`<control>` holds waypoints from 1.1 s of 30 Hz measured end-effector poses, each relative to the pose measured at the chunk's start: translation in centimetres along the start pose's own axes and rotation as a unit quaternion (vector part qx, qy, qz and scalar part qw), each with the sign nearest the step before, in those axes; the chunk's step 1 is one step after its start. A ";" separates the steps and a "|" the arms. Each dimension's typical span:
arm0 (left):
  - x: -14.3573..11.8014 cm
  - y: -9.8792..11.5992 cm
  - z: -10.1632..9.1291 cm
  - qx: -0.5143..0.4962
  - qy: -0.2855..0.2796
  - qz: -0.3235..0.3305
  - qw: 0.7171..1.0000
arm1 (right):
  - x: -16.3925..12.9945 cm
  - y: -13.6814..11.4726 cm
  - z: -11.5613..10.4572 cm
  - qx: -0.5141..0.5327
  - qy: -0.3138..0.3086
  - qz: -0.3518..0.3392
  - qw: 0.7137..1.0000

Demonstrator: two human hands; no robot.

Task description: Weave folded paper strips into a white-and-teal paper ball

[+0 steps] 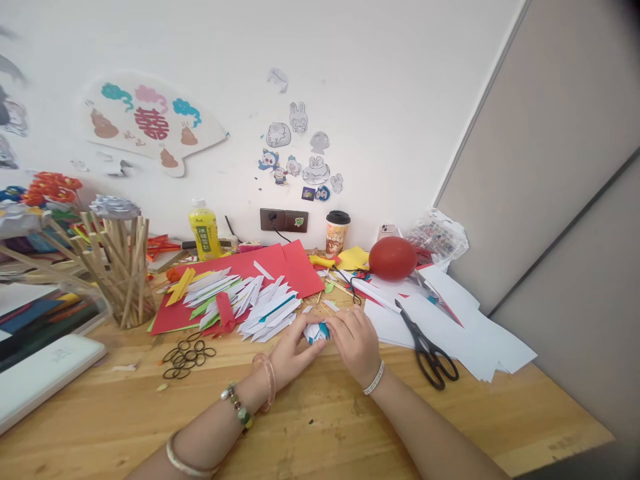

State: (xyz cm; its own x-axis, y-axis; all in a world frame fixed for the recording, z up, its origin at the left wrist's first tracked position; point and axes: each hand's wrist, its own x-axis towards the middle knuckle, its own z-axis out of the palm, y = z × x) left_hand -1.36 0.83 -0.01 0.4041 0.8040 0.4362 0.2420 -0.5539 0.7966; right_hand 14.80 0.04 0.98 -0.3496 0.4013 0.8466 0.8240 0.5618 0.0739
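A small folded piece of white and blue paper point(315, 331) sits between my two hands, over the middle of the table. My left hand point(295, 350) wraps around its left side, thumb and fingers closed on it. From the right, my right hand point(354, 340) pinches the blue edge with its fingertips; part of the paper is hidden behind the fingers. Just left of my hands lies a pile of folded white paper strips point(270, 310), with a blue one among them. Red paper sheets point(300, 267) lie under and behind the strips.
Black scissors point(425, 347) lie right of my hands on white paper sheets point(465, 333). A red balloon point(393, 259), a lidded paper cup point(337, 233) and a yellow bottle point(205, 230) stand behind. Black rubber bands point(187, 357) and a container of wooden sticks point(123, 280) are at left.
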 end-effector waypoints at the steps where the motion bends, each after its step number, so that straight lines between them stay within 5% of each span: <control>1: 0.0 0.0 0.0 0.001 -0.002 0.001 1.000 | 0.0 0.0 0.0 -0.004 0.000 -0.002 1.000; 24: 0.2 0.2 -0.2 -0.013 -0.003 -0.004 1.000 | 0.1 0.2 -0.2 0.047 0.001 0.051 0.998; 33: 0.2 -0.6 -0.2 -0.002 -0.016 0.001 1.000 | 0.0 0.5 0.0 0.142 -0.020 0.134 0.981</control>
State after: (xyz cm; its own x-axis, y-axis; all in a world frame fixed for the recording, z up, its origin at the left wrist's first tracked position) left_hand -1.62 1.34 -0.27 0.4328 0.7956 0.4239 0.2377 -0.5543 0.7977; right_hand 15.20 0.26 1.05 -0.1586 0.5865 0.7943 0.7337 0.6083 -0.3027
